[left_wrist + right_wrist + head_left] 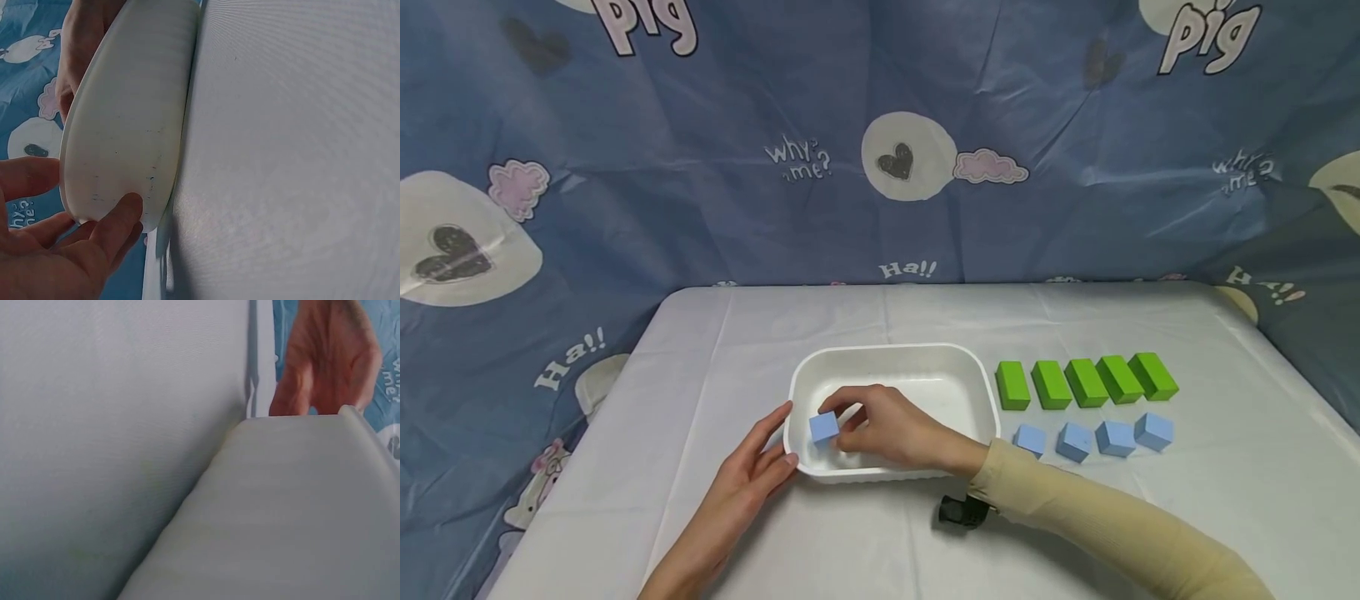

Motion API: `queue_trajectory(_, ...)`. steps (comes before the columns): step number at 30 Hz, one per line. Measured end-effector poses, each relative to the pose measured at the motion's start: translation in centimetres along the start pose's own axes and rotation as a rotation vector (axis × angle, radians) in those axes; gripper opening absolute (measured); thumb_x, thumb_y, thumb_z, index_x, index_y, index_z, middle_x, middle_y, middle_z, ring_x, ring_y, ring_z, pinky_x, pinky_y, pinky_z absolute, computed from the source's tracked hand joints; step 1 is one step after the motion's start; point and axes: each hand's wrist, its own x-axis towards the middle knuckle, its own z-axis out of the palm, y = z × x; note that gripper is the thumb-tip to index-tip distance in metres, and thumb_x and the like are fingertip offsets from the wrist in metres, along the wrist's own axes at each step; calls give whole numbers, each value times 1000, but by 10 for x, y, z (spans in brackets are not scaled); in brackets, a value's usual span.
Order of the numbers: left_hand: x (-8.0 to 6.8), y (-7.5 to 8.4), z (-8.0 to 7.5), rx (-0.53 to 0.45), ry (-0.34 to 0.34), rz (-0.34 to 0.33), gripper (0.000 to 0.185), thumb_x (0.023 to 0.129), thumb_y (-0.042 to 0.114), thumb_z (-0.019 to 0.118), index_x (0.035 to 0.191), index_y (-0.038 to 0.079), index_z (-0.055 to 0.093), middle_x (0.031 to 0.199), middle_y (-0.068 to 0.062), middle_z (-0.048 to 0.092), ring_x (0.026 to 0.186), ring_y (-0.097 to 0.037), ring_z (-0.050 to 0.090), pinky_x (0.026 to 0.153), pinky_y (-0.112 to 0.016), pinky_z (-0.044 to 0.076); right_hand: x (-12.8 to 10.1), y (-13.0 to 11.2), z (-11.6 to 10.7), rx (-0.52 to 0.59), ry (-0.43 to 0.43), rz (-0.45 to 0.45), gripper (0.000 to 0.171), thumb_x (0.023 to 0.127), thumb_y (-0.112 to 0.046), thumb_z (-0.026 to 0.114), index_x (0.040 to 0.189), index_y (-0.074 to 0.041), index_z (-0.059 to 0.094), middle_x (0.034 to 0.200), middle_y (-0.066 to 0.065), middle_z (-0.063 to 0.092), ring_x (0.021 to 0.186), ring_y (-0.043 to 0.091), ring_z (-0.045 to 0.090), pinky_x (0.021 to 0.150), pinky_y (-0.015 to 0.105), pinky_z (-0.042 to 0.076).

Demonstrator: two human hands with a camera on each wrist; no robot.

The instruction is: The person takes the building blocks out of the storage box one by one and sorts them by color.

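A white plastic tray [917, 360] with rounded corners lies on the table. Over its left part, my right hand [887, 425] pinches a light blue cube [823, 428] between thumb and fingers. My left hand [748, 479] touches the tray's left end, its fingers fairly straight against the outside and near the rim. In the left wrist view, the fingertips of this left hand [81, 240] rest on the tray's outer wall [131, 119]. The right wrist view has the tray's side wall [281, 506] in front, with the cube hidden.
Right of the tray stand several green blocks [1086, 382] in a row. Several light blue cubes [1116, 438] lie nearer, one partly behind the right sleeve [1097, 517]. A black wrist device [962, 511] sits below that wrist. Blue printed cloth [820, 225] hangs behind the white table [760, 325].
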Motion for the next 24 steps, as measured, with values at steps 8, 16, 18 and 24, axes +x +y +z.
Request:
queue_trajectory(8,0,0,0,-2,-1,-5,61,99,19,62,152,28,34,144,-11,49,129,-16,50,99,-23,45,-8,-5,-8,-5,39,-37,34,87,-10,74,117,-23,66,113,-15,63,92,3,65,80,25,54)
queue_trajectory(16,0,0,-1,5,10,-7,61,98,20,63,152,28,34,143,-12,49,128,-17,50,99,-24,45,-22,-5,-20,50,33,-85,36,88,-4,73,120,-19,65,116,-9,63,98,8,66,82,28,56)
queue_trajectory(18,0,0,-1,8,10,-5,61,98,20,63,151,28,34,143,-12,49,128,-17,50,99,-24,45,-25,-4,-23,77,33,-92,36,87,-3,73,120,-18,65,116,-8,63,99,10,66,83,29,56)
queue_trajectory(24,0,1,0,3,16,-13,61,98,19,63,151,28,35,144,-11,48,128,-17,51,99,-23,45,-37,-1,-35,136,45,-93,37,86,0,73,117,-19,66,114,-6,64,101,16,65,84,31,56)
